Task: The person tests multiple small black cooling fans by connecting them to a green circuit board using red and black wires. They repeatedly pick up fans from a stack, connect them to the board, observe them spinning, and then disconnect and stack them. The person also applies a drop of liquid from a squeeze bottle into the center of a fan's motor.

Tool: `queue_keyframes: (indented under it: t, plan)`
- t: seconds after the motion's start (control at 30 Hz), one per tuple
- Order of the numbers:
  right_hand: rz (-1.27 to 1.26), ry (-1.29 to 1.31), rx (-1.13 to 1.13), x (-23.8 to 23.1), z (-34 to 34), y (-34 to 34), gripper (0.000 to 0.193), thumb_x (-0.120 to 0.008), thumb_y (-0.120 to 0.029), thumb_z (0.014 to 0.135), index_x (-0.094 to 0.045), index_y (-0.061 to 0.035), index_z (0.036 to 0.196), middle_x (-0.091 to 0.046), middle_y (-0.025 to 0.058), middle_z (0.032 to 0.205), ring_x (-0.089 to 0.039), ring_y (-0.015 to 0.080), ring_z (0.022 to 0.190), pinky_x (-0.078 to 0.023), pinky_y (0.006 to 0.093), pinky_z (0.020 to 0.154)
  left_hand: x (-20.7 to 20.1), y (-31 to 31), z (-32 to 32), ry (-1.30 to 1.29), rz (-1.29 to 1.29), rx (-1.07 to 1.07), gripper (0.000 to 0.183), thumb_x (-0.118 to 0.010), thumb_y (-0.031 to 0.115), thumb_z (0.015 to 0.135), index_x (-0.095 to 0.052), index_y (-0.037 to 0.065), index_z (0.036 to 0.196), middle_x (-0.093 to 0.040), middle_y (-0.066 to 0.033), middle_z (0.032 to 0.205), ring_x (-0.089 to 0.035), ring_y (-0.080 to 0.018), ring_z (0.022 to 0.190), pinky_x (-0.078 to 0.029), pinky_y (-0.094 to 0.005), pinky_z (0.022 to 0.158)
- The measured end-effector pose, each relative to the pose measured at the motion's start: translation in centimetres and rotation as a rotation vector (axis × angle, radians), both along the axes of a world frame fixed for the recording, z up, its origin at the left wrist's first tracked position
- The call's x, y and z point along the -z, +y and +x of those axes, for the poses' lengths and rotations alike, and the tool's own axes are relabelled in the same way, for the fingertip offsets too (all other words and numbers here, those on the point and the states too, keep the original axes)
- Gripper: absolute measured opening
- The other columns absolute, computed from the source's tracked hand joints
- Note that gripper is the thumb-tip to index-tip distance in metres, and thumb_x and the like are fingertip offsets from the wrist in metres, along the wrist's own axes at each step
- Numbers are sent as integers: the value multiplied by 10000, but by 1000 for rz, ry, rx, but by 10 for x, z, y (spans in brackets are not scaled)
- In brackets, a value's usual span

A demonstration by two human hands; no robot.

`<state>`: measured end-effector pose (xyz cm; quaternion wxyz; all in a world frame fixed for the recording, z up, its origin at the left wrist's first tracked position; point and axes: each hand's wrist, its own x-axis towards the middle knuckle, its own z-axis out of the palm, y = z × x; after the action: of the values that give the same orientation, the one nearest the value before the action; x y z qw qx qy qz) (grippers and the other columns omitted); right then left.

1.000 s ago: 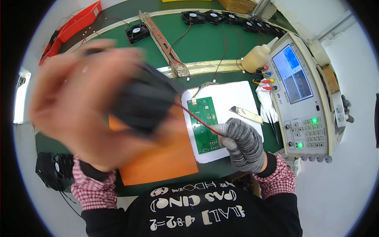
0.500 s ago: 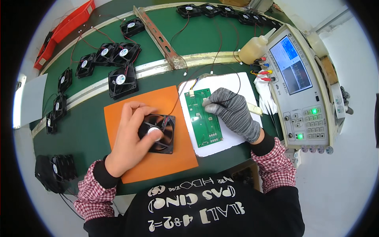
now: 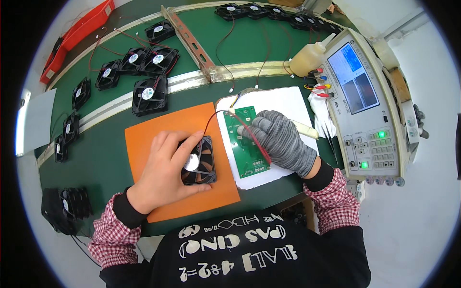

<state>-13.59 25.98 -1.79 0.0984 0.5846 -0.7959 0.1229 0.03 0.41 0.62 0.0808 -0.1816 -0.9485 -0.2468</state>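
A square black cooling fan (image 3: 206, 165) with a pale round hub lies on the orange mat (image 3: 211, 201). My bare left hand (image 3: 165, 170) grips it, fingers at its far edge and thumb along the near one. From the fan's far edge a red and black cable (image 3: 247, 127) arches over the green circuit board (image 3: 254, 165). My right hand (image 3: 283, 141), in a grey striped glove, is closed above the board, with the cable running across its fingers and under the palm. The cable's end is hidden there. A white connector (image 3: 232, 110) with coloured wires sits at the board's far edge.
The board rests on a white sheet (image 3: 288, 98). On the right stand a tester with a screen (image 3: 353, 79), a yellowish bottle (image 3: 307, 60) and tweezers (image 3: 331, 139). More fans (image 3: 150, 95) lie left and far, beyond a metal rail (image 3: 192, 43). A red bin (image 3: 79, 36) is far left.
My left hand has shifted its grip from over the hub to the fan's edges. The cable has swung from a wide far loop down across my right fingers. Several far-left fans have shifted slightly.
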Motion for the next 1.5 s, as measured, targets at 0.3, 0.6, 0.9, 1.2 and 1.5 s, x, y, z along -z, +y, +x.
queue_keyframes:
  t: [0.3, 0.6, 0.9, 1.2, 1.5]
  plan:
    - [-69, -33, 13, 13, -2, 3, 320, -585, -173, 801, -648, -89, 1103, -602, 89, 924, -610, 275, 908, -505, 398, 805, -32, -14, 20, 497, -47, 174, 694, -784, 413, 711, -573, 23, 1245, -592, -146, 1104, -564, -310, 940, -445, -410, 785]
    - [-353, -561, 171, 22, -3, 7, 183, -702, -48, 762, -685, -50, 944, -596, 114, 933, -590, 300, 916, -491, 396, 810, -69, 10, 60, 589, -43, -531, 304, -603, 198, 909, -612, -57, 1074, -647, -210, 932, -641, -259, 716, -516, -347, 633]
    - [-380, -501, 182, 27, -4, 11, 121, -656, -46, 808, -638, -61, 927, -621, 102, 940, -630, 293, 902, -510, 380, 801, -87, 32, -70, 699, -216, 25, 1001, -805, 514, 678, -393, -14, 1421, -468, -295, 1370, -491, -453, 1242, -387, -575, 1036]
    - [-737, -634, 279, 20, 0, 5, 366, -754, -131, 825, -617, -41, 1153, -632, 52, 917, -568, 98, 729, -489, 242, 669, -7, -47, -88, -351, -423, -788, 804, -800, 373, 672, -493, 25, 1329, -547, -200, 1221, -527, -355, 1144, -483, -439, 908]
    - [-486, -498, -63, -24, 42, -15, 862, -736, -42, 742, -314, -84, 1492, -612, 156, 1165, -619, 335, 1064, -516, 395, 892, -67, 27, 6, 111, -63, -12, 744, -775, 282, 536, -623, 107, 1243, -534, -182, 1049, -562, -353, 876, -489, -413, 775]
